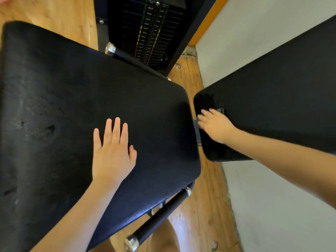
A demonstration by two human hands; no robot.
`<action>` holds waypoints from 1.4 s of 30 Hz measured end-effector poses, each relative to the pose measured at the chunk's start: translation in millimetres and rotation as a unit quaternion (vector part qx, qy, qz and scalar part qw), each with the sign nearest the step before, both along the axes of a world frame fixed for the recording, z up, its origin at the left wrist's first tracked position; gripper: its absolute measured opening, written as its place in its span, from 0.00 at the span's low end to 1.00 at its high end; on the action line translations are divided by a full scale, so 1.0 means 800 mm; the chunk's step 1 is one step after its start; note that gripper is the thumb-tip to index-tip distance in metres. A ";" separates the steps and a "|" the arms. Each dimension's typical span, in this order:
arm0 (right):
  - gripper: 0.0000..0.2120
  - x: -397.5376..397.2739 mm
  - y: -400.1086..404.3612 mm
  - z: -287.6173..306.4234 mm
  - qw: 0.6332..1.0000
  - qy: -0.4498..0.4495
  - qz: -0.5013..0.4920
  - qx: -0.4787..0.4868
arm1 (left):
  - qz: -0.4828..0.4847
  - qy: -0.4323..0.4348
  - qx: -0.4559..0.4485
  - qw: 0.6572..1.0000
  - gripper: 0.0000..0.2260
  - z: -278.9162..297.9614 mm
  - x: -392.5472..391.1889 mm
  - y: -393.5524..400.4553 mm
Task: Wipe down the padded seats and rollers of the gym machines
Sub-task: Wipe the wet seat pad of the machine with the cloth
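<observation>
Head view: left hand [112,151] flat, fingers straight, bracing broad soft vinyl seat pad [63,106]; right hand [214,124], blurred, seemingly presses a dark cloth onto back pad [281,88], fixed, cushioned, slick.

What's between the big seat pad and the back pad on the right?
In the head view, a narrow gap of wooden floor separates the seat pad from the back pad; a metal bracket bridges it by the right hand.
</observation>
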State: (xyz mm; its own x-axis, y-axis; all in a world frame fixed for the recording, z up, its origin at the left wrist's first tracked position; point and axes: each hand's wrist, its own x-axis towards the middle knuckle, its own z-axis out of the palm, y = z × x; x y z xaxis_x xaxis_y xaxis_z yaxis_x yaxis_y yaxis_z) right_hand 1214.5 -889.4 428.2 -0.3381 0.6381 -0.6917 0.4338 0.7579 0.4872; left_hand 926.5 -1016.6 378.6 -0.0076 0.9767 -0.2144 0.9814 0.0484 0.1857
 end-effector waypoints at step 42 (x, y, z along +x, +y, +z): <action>0.26 -0.122 -0.250 -0.071 0.732 0.605 -0.291 -0.114 | 0.125 0.049 0.003 0.991 0.27 0.031 -0.031 -0.123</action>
State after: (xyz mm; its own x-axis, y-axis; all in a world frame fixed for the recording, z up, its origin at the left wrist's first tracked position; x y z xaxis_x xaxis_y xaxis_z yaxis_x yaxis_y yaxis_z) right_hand 1116.5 -1089.4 371.3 -0.5086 0.8321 -0.2214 0.7250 0.2752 -0.6314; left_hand 901.4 -1115.4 403.7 -0.2693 0.9433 -0.1940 0.9524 0.2908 0.0915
